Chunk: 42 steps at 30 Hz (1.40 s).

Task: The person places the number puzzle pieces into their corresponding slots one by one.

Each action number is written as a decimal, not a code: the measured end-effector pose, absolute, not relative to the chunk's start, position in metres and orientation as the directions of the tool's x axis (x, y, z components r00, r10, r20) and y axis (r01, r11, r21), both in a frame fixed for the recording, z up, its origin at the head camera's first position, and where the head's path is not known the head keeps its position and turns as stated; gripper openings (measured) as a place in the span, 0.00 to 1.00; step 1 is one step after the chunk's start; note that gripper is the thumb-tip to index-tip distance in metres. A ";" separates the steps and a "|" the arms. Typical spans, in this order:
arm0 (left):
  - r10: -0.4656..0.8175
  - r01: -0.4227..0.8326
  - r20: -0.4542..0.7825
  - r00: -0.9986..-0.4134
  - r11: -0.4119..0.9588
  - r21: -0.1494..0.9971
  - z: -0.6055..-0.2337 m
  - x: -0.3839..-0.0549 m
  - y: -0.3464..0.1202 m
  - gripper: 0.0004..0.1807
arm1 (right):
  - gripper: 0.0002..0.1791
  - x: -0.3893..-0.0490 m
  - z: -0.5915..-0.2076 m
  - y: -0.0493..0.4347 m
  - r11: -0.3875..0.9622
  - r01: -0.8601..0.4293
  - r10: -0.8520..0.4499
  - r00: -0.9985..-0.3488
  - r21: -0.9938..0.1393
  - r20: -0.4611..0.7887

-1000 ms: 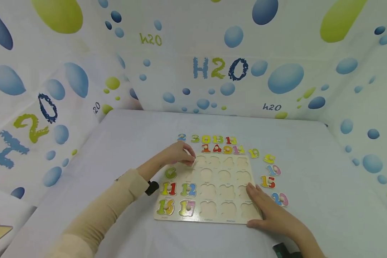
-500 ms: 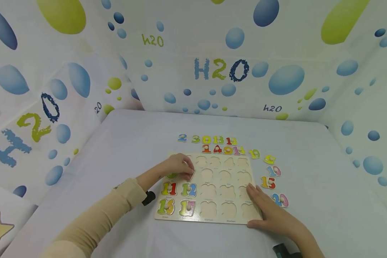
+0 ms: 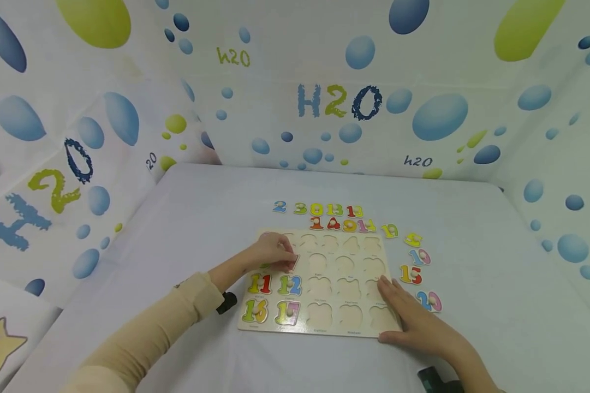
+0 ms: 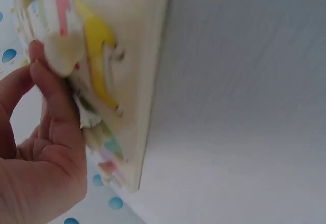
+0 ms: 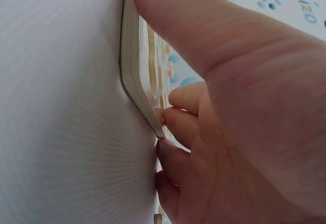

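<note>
My left hand [image 3: 272, 251] reaches over the left part of the wooden number puzzle board [image 3: 324, 332]. Thumb and fingers pinch a number puzzle piece [image 3: 295, 262] at the second row's second slot; only its reddish edge shows, so its digit is hidden. Below the hand, the 11 piece [image 3: 260, 284], 12 piece [image 3: 290, 285], 16 piece [image 3: 255, 311] and 17 piece [image 3: 287, 313] lie in their slots. In the left wrist view, a round knob [image 4: 63, 53] stands near the fingertips. My right hand [image 3: 417, 322] rests with straight fingers on the board's right edge, thumb at the near corner.
Loose number pieces, such as the 2 [image 3: 279, 207] and 4 [image 3: 333, 223], lie behind the board. Others, including the 15 [image 3: 411, 275] and 20 [image 3: 429, 301], lie to its right. White cloth [image 3: 201, 202] covers the table; a printed curtain [image 3: 255, 109] stands behind.
My left hand has come nearer and down from the board's upper left, carrying the puzzle piece to the second row. The right hand stays at the right edge.
</note>
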<state>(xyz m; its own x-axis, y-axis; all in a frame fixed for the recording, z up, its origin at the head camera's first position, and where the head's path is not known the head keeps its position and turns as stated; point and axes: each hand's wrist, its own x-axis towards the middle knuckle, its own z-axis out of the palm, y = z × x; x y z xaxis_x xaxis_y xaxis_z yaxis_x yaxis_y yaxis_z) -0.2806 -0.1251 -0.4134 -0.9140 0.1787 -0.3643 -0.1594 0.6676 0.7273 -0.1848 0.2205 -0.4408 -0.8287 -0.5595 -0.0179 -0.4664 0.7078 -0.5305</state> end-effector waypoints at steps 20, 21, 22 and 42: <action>0.246 -0.245 -0.333 -0.910 0.327 0.913 -0.395 -0.364 -0.101 0.17 | 0.55 -0.184 -0.440 0.221 0.675 -0.461 -0.575 -0.818 -0.575 -0.018; 0.238 -0.247 -0.341 -0.909 0.351 0.903 -0.399 -0.365 -0.098 0.16 | 0.55 -0.184 -0.440 0.220 0.678 -0.463 -0.576 -0.817 -0.571 -0.022; 0.235 -0.247 -0.347 -0.908 0.368 0.896 -0.403 -0.366 -0.094 0.15 | 0.55 -0.184 -0.440 0.220 0.682 -0.465 -0.577 -0.816 -0.565 -0.025; 0.279 -0.191 -0.276 -0.920 0.297 0.936 -0.394 -0.345 -0.106 0.14 | 0.55 -0.184 -0.437 0.220 0.691 -0.465 -0.575 -0.817 -0.554 -0.032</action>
